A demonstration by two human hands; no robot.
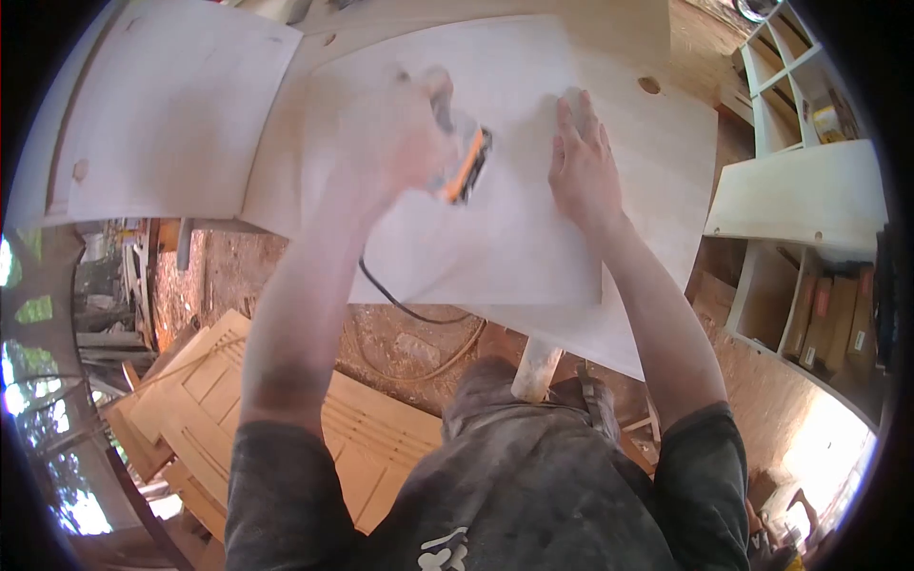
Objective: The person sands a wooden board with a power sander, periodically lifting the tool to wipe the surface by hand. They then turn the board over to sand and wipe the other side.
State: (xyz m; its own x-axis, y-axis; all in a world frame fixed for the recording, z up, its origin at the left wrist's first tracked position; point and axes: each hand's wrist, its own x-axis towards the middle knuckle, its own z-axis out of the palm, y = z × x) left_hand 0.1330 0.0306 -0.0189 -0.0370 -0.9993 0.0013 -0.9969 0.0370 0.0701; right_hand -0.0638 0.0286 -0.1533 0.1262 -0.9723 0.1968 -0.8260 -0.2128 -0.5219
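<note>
My left hand [411,128] is closed around a corded power tool, an electric sander [467,168] by its look, with an orange band and a black edge. Motion smears the hand and the tool's grey upper part. The sander is over a white panel [495,262], which lies on a larger pale board. My right hand [583,169] rests flat on the panel's right part, fingers stretched away from me, holding nothing. A black cord [392,298] hangs in a curve over the panel's near edge, below my left forearm.
Another white panel [181,114] lies at the left. Wooden panelled doors [371,457] are stacked low on the left. White shelf units [781,81] stand at the right, one holding narrow boxes. A round wooden post [536,369] juts out beneath the near edge, close to my legs.
</note>
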